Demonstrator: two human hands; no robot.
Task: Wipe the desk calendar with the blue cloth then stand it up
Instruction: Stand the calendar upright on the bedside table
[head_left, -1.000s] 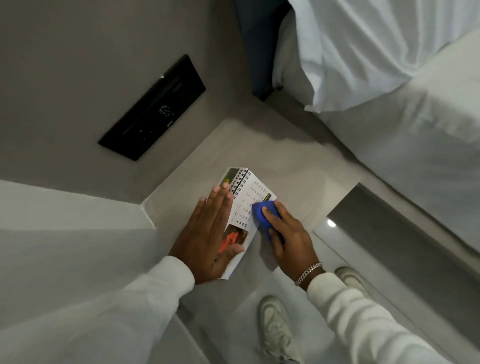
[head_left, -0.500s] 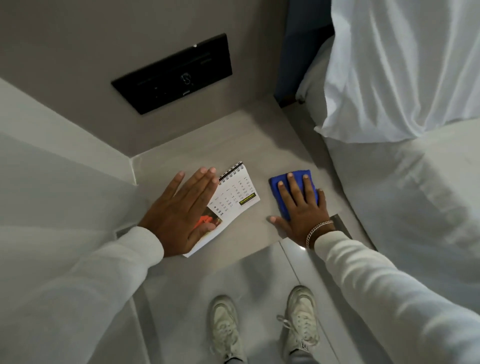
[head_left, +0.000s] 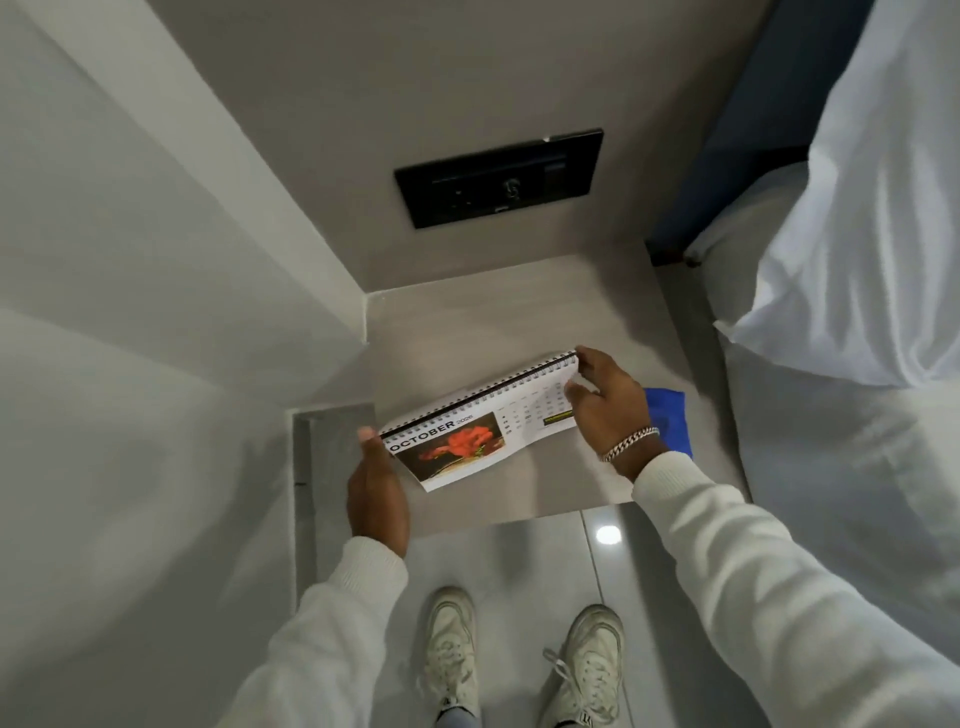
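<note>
Lifting the desk calendar (head_left: 483, 428) by both ends, I am tilting its spiral-bound top edge up off the grey surface (head_left: 467, 322) in the single head view. My left hand (head_left: 376, 493) is pinching the end by the October flower picture, thumb on the front and fingers hidden behind the card. My right hand (head_left: 610, 410) is pinching the opposite end at the spiral, fingertips curled over the page of dates.

Half a second ago my left hand was lying flat on the calendar and my right hand was pressing the blue cloth (head_left: 670, 415) down beside it; a second ago that cloth was rubbing the page. Now the cloth is lying released on the surface, just behind my right wrist, near the bed (head_left: 831, 467). I am judging the wiping finished and the standing-up under way, with the card base not yet opened into its tent.

Much is staying out of sight: the calendar's back and its folding base are facing away, my wrist is covering part of the cloth, and the date grid is too blurred to read. Whether the lower edge is touching the surface I cannot tell. A black wall panel (head_left: 498, 179) is showing above, its markings unreadable.
</note>
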